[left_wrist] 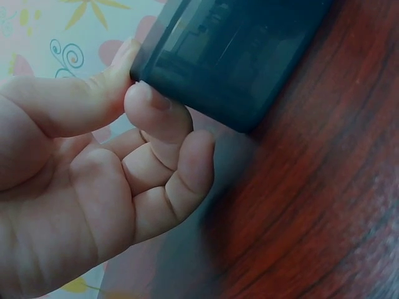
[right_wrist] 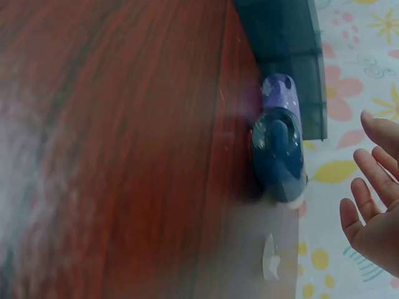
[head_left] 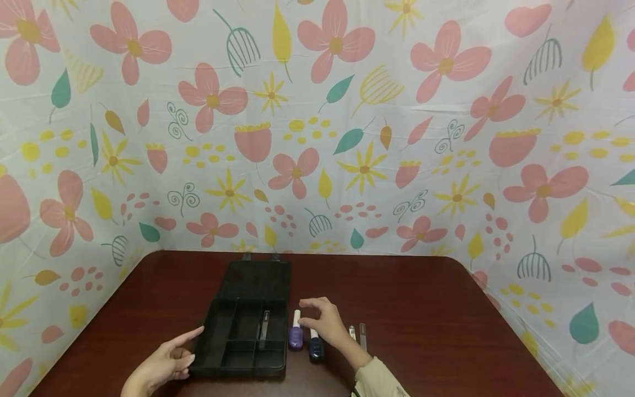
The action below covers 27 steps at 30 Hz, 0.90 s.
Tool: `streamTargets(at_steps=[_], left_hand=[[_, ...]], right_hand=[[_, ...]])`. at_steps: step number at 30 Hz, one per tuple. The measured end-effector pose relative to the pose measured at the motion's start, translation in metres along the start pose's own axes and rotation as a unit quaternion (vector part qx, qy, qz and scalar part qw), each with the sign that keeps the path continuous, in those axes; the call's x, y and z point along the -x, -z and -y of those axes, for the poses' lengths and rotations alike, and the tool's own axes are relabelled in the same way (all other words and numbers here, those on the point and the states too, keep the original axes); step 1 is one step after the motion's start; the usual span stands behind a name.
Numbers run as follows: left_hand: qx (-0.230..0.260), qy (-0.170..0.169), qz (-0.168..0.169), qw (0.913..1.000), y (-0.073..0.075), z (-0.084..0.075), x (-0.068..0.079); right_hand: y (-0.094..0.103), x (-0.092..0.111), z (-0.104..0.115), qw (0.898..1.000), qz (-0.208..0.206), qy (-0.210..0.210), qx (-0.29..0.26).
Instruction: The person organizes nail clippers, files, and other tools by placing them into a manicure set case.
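Observation:
A black compartment box lies on the table with its lid folded back. My left hand grips the box's near left corner, thumb and a fingertip right at the edge in the left wrist view. A slim metallic strip sits in a right-hand compartment. Beside the box stands a purple nail polish bottle with a white cap, and a dark blue nail polish bottle is just right of it. Above them hovers my right hand, thumb and forefinger spread close to the purple bottle's cap, holding nothing.
Right of my right wrist lie a small shiny nail clipper and a flat slim strip. The dark red table has rounded far corners and backs onto a flowered cloth.

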<state>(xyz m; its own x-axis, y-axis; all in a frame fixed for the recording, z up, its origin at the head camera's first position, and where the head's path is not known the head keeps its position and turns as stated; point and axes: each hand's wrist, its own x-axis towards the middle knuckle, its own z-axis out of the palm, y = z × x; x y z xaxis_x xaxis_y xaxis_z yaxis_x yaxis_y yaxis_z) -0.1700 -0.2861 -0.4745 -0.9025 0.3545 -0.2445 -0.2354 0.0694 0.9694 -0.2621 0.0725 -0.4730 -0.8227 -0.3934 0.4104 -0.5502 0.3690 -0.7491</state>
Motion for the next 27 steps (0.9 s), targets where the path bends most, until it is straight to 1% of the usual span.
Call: streamTargets(at_steps=[5,9,16,23,25,27], left_hand=[[0.0,0.001,-0.002,1.0,0.0,-0.001,0.001],[0.002,0.003,-0.001,1.0,0.0,0.0,0.001],[0.003,-0.001,0.006,1.0,0.0,0.001,0.0],[0.001,0.002,0.004,1.0,0.0,0.0,0.001],[0.0,0.002,0.004,1.0,0.0,0.0,0.001],[0.001,0.001,0.006,1.0,0.0,0.001,0.0]], right_hand=[[0.006,0.003,-0.002,1.0,0.012,-0.022,-0.012],[0.009,0.006,-0.001,1.0,0.013,-0.022,-0.008],[0.017,0.014,0.001,1.0,-0.008,-0.016,-0.002],[0.024,0.02,0.001,0.999,-0.015,-0.032,-0.006],[0.027,0.023,0.012,0.999,-0.021,-0.029,0.0],[0.029,0.025,0.012,0.999,-0.027,-0.023,-0.003]])
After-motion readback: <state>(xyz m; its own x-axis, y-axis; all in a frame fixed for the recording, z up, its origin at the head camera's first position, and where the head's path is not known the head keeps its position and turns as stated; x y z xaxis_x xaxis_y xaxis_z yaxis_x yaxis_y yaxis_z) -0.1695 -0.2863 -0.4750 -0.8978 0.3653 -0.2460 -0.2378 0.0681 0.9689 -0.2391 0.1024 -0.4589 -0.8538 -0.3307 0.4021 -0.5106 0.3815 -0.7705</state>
